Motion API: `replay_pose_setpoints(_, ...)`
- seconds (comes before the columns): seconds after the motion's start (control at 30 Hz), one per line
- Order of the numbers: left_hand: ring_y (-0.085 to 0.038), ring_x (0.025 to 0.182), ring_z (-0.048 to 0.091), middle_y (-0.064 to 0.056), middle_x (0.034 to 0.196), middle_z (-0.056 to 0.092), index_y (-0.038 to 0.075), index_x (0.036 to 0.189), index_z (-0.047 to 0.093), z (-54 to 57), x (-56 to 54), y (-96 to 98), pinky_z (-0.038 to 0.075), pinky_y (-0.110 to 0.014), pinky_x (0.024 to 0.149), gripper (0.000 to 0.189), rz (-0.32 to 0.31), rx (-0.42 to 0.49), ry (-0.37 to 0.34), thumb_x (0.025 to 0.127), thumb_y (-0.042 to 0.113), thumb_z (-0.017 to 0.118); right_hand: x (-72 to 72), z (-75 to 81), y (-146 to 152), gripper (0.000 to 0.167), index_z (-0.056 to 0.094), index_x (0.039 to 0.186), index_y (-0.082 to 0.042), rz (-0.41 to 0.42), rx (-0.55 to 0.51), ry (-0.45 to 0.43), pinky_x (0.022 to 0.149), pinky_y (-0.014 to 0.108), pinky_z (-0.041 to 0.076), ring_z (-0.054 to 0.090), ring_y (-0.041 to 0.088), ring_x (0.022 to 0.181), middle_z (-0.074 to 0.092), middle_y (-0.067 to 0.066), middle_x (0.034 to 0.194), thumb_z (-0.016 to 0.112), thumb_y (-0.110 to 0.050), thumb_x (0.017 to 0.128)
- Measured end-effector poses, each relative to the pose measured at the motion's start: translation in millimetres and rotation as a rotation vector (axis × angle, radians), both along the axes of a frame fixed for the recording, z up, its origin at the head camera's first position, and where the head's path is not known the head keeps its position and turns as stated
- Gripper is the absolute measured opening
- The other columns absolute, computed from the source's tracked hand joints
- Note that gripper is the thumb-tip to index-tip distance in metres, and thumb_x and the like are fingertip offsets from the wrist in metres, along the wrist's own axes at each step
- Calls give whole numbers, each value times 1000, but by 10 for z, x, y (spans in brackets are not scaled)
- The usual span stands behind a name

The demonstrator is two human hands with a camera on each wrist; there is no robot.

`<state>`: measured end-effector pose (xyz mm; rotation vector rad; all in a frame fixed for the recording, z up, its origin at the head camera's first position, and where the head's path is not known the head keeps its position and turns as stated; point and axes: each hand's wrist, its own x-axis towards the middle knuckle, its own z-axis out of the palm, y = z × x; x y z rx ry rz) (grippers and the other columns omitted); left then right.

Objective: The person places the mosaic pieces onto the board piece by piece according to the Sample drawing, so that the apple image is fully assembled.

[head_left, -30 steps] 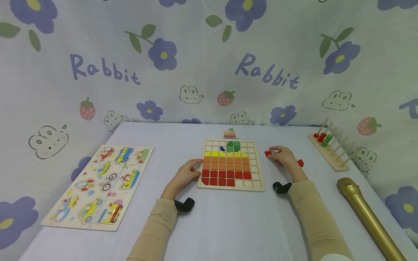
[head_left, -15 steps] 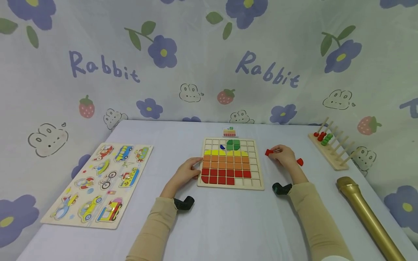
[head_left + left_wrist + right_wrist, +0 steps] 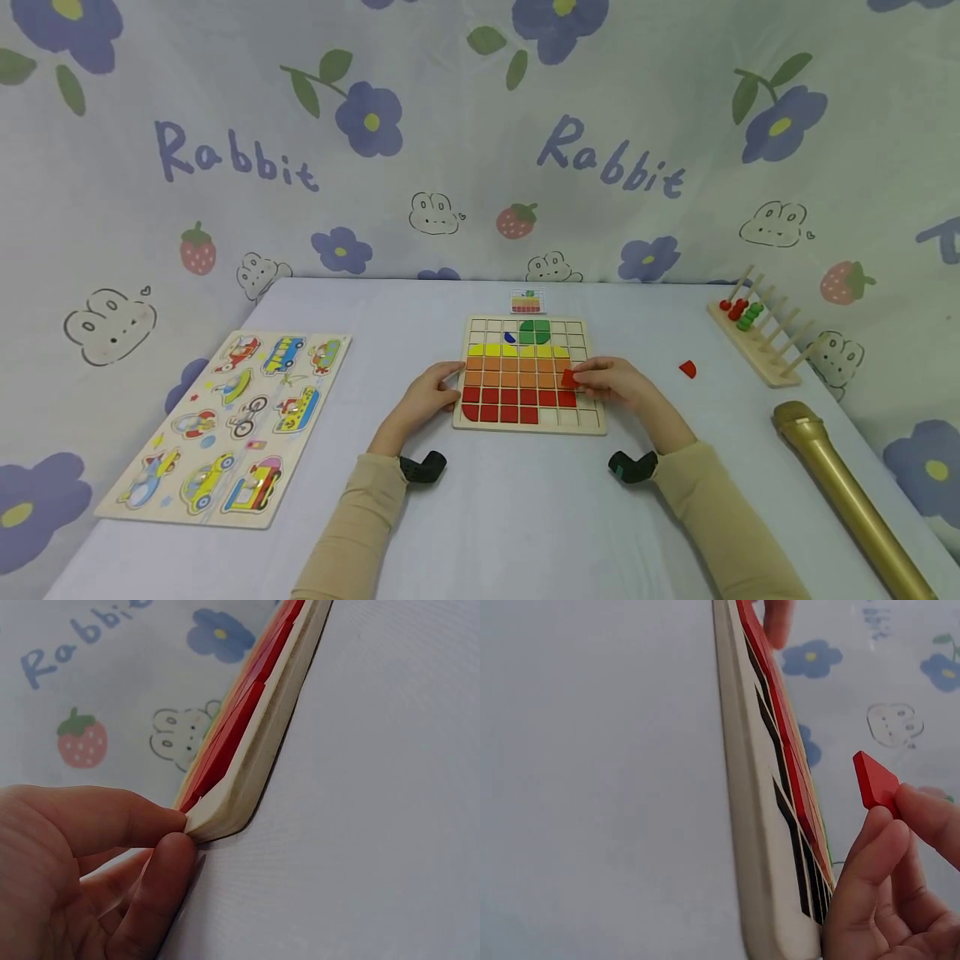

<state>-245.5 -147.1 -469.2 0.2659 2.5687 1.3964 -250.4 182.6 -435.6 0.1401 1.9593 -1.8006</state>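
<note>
The wooden grid board point(image 3: 589, 421) lies mid-table, filled with red, orange, yellow, green and blue tiles; bare cells show at its lower right. My left hand point(image 3: 426, 402) touches the board's left edge with thumb and index finger. In the left wrist view, those fingertips point(image 3: 176, 844) meet the edge near the rounded corner. My right hand point(image 3: 621, 385) pinches a red square tile point(image 3: 877, 784) between thumb and fingers, above the board's right side. In the head view that tile overlaps the end of the orange rows. A red quarter-round tile point(image 3: 688, 368) lies right of the board.
A small pattern card point(image 3: 528, 302) stands behind the board. At left lies a vehicle peg puzzle point(image 3: 288, 450). To the right are a wooden peg rack point(image 3: 776, 375) with red and green beads and a gold microphone point(image 3: 840, 487). A printed cloth hangs behind.
My right hand has picked up the red square tile from the table on the right and carried it left, over the board. My left hand has stayed at the board's edge.
</note>
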Motion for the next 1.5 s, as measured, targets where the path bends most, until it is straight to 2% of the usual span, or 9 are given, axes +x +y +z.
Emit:
replay_pose_setpoints(0.07,-11,63,56,-11,135,45,8,136,47,-4,4,-1,46,-25,61,53,-1,0,-1,85,4,60,53,-3,-57,17,61,102,1,26,-11,-1,67,19,50,58,9,70,63,-2,88,61,-8,87)
replay_pose_setpoints(0.2,-11,63,56,-11,135,45,8,136,47,-6,6,0,46,-25,62,53,-1,6,-1,84,4,60,132,-18,-159,19,62,101,4,90,65,54,69,22,51,59,11,72,64,0,88,63,-7,86)
replay_pose_setpoints(0.4,-11,63,56,-11,136,44,8,136,47,-5,5,2,46,-25,62,53,1,7,-2,85,4,60,215,-42,-316,15,68,91,1,127,314,148,69,26,52,60,14,71,63,5,87,69,-11,81)
replay_pose_setpoints(0.53,-11,63,56,-10,137,44,9,136,47,0,2,4,47,-25,62,53,2,1,-10,85,5,60,267,-46,-402,11,67,85,-2,126,415,196,65,27,52,59,15,68,62,7,84,71,-11,80)
replay_pose_setpoints(0.97,-10,63,56,-10,136,44,9,136,47,12,-1,9,46,-24,62,54,-2,-8,-3,84,4,60,327,-58,-487,5,67,75,-7,198,612,408,60,26,45,54,14,68,62,1,72,71,-9,78)
replay_pose_setpoints(1.1,-10,63,55,-11,137,43,9,136,47,18,9,8,46,-24,62,54,3,-5,-2,84,4,59,326,-55,-493,8,65,74,-8,199,619,420,59,26,42,52,14,66,59,0,70,72,-10,78)
replay_pose_setpoints(1.27,-11,62,55,-11,136,44,8,136,47,8,13,3,46,-25,62,53,8,-2,-3,84,4,60,282,41,-325,10,65,85,-6,137,613,431,57,27,44,53,16,65,58,4,74,70,-14,81)
replay_pose_setpoints(1.5,-11,63,56,-12,138,42,9,136,47,13,10,3,47,-25,62,53,5,3,-2,84,4,59,140,187,388,26,62,104,1,-61,658,436,62,30,48,56,14,65,62,11,85,65,-18,86)
